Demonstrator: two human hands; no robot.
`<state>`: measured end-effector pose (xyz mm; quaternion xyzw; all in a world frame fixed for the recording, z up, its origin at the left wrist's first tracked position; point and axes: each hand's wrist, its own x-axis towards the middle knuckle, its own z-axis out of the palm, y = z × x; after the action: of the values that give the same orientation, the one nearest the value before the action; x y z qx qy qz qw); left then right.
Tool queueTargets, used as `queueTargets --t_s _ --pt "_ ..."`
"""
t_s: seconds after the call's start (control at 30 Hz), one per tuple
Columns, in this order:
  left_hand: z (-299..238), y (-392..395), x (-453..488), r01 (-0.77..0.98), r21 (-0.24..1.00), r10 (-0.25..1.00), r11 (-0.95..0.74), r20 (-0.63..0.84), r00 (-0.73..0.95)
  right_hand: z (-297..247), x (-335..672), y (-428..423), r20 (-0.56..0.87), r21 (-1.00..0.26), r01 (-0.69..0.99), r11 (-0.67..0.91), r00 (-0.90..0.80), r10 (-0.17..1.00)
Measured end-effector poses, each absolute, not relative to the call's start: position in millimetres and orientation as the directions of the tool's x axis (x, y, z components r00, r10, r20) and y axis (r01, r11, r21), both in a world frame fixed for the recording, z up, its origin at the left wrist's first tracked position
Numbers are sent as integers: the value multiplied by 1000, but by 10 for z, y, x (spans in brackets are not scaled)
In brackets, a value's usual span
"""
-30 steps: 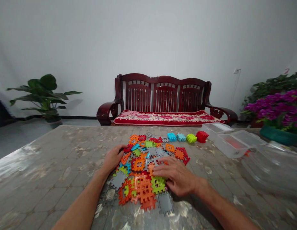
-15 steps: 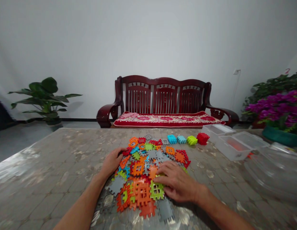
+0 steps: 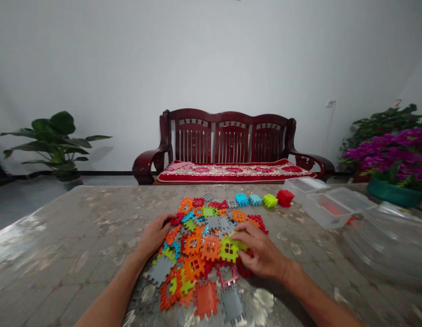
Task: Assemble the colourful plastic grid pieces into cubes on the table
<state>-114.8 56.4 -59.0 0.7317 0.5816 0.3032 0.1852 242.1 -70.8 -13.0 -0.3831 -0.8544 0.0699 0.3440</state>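
Interlocking plastic tiles in orange, lime green, grey, red and blue lie in a loose pile in front of me. My right hand (image 3: 260, 250) grips a lime green window tile (image 3: 229, 249) at its right side, tilted above the pile. An orange window tile (image 3: 210, 248) lies against its left edge; whether they are joined I cannot tell. My left hand (image 3: 156, 234) rests at the pile's left edge, thumb and forefinger apart, fingertips touching a red tile (image 3: 177, 219). Below lie a solid orange tile (image 3: 206, 299) and a grey tile (image 3: 232, 305).
Behind the pile stand assembled cubes: blue (image 3: 241, 199), lime (image 3: 270, 200) and red (image 3: 285, 198). Clear plastic boxes (image 3: 326, 211) and a transparent lid (image 3: 381, 245) sit to the right, near a flower pot (image 3: 398, 193). A wooden bench (image 3: 231, 141) is beyond the table.
My right hand has lifted the lime green window tile up from the lower pile. A pink-red frame tile and the solid orange tile now show more fully beneath. My left hand stays at the pile's edge.
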Motion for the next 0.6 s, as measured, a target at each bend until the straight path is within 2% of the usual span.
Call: queueTargets --t_s 0.17,0.33,0.5,0.6 --pt "-624 588 -1165 738 622 963 -261 221 154 -215 2720 -516 558 -508 671 540 -222 800" --pt "-654 608 -1188 744 614 962 -265 224 158 -362 2923 -325 534 -597 701 391 -17 845" --pt "-656 622 -1191 747 613 964 -258 219 154 -498 3298 -124 486 -713 680 170 304 819" --pt "-662 631 -1193 754 604 963 -257 227 147 -560 3558 -48 457 -743 667 66 433 777"
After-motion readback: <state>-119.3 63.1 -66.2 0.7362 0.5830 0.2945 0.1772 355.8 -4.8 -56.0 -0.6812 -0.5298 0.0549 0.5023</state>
